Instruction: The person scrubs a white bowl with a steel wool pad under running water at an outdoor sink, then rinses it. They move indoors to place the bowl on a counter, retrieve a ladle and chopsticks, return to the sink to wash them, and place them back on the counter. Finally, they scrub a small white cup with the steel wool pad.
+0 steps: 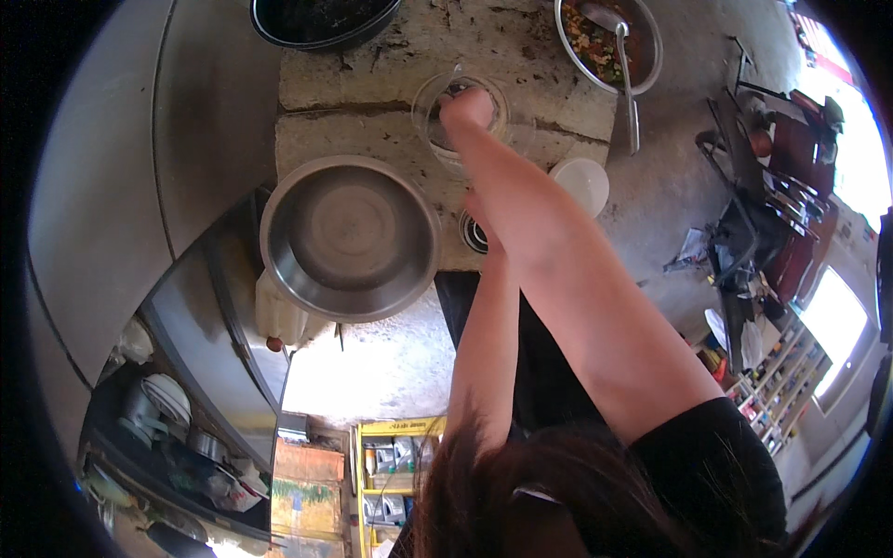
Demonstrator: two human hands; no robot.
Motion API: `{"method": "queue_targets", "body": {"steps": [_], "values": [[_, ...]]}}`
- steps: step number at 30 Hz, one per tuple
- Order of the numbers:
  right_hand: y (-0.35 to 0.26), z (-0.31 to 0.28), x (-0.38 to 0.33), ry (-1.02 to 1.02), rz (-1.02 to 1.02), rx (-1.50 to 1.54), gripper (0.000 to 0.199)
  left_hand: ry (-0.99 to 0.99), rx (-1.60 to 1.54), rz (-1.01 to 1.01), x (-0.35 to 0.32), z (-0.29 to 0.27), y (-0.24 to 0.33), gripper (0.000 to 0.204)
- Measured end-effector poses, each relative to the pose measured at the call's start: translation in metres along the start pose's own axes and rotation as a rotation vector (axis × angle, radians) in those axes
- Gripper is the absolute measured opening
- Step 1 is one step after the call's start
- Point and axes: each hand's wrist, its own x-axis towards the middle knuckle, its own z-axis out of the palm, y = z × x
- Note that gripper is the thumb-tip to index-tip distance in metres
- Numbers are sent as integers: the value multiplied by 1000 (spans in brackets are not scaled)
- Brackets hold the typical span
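Note:
My right hand [468, 108] reaches over a clear round container [421, 115] at the middle of the wooden table. Its fingers are curled down into the container, and whatever they hold is hidden. My left hand [476, 206] is mostly covered by my right forearm. It is near a small round thing with a dark, ringed top [473, 234] at the table's near edge. The left fingers cannot be made out. Right of my forearms stands a small white bowl [586, 184].
A wide steel basin [349, 223] sits at the left, overhanging the table's [349, 84] near corner. A black pan [326, 23] stands far left. At far right is a metal bowl [562, 42] of chopped food with a ladle [625, 70]. Chairs and shelves stand beyond.

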Motion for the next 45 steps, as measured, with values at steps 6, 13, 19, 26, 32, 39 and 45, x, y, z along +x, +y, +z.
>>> {"method": "queue_targets", "body": {"steps": [6, 13, 19, 26, 32, 39, 45], "values": [[9, 4, 5, -110, -203, -302, 21, -5, -70, 6, 2, 1, 10, 25], [9, 1, 7, -62, -150, -195, 29, -1, -117, 19, -4, 2, 12, 24], [-13, -12, -12, -15, 81, 57, 29, -21, -117, 14, -3, -6, 12, 23], [-6, -9, -9, -86, 109, -14, 37, -27, -151, -10, -4, -17, 19, 22], [-9, -5, 3, 141, 271, 157, 37, -40, -189, -6, -4, -11, 22, 22], [4, -4, 15, 183, 286, 109, 35, -46, -256, 52, -1, -6, 23, 21], [-11, -6, 3, 71, 21, -128, 33, -87, -253, 59, -1, -9, 25, 20]]}}
